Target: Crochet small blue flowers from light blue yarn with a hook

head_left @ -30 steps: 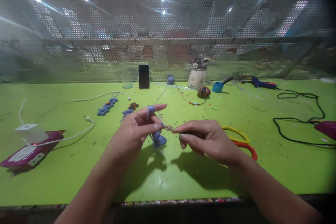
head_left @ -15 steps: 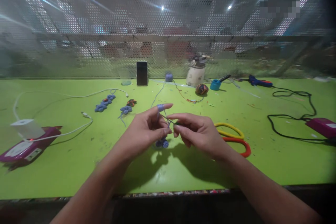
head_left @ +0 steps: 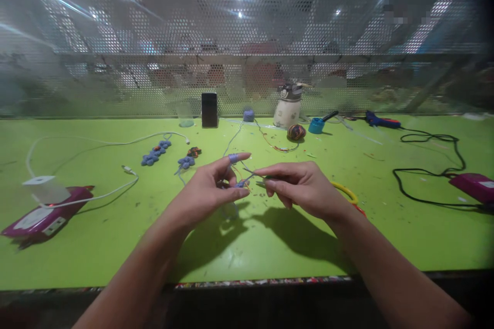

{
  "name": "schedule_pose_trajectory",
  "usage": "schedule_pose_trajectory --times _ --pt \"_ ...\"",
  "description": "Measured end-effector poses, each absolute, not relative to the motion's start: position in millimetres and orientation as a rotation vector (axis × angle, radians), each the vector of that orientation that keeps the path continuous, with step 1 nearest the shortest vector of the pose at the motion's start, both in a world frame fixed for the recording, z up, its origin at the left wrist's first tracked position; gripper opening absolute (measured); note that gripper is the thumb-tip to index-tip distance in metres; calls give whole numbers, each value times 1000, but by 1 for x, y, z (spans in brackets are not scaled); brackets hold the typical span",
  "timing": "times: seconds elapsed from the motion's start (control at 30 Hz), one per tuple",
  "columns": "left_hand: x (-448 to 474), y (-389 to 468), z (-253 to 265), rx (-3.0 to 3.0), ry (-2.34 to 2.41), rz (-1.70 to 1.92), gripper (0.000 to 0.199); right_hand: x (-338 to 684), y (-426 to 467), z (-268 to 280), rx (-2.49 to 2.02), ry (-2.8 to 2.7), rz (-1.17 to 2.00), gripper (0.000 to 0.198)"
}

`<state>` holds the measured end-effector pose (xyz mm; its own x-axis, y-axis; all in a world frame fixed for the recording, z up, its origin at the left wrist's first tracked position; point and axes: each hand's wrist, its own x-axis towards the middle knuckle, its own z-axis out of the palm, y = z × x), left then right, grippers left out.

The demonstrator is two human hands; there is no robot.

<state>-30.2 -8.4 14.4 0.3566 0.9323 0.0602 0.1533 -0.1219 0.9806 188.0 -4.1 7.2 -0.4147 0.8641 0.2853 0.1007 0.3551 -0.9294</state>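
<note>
My left hand (head_left: 206,185) pinches a small piece of blue-purple crochet (head_left: 240,184) between thumb and fingers. A band of purple yarn (head_left: 233,158) is wound round its outstretched index finger. My right hand (head_left: 303,185) is closed on a thin crochet hook (head_left: 251,171), whose tip points left at the work with a strand of yarn running to it. The yarn trails back to a purple yarn ball (head_left: 249,115); an orange-toned strand leads to a multicoloured yarn ball (head_left: 296,132). Finished-looking crochet flowers (head_left: 156,153) and a second crochet piece (head_left: 187,162) lie to the left.
Yellow and red handles (head_left: 345,191) lie partly hidden behind my right wrist. At the back stand a phone (head_left: 209,110), a clear cup (head_left: 185,115), a bottle (head_left: 287,108) and a turquoise holder (head_left: 316,125). A glue gun (head_left: 382,121) and power strips (head_left: 50,213) with cables lie at the sides.
My right hand has drawn the hook slightly right and up, away from my left hand, pulling yarn taut. The crochet piece has risen into the left fingers. The right wrist covers more of the coloured handles.
</note>
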Motion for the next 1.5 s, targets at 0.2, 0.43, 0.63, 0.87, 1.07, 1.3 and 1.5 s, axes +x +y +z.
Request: schedule_pose_trajectory --times 0.2,0.43,0.63,0.87,1.07,1.3,1.5 --pt "-33 -9 13 1498 813 871 84 195 -4 10 -852 -1784 1092 28" --pt "-38 -7 10 1406 803 923 59 201 -5 18 -876 -1828 988 31" --pt "-32 -10 14 1356 808 942 54 207 -5 19 -837 -1986 890 30" --pt "-24 -13 19 1460 964 851 67 203 -2 17 -584 -2308 520 28" --pt "-19 -14 17 1441 963 800 67 194 -10 18 -676 -2301 600 34" --pt "-16 -14 13 1400 979 842 69 178 -14 11 -851 -2072 827 20" --pt "-17 -15 13 1372 934 898 54 176 -16 8 -930 -2048 898 14"
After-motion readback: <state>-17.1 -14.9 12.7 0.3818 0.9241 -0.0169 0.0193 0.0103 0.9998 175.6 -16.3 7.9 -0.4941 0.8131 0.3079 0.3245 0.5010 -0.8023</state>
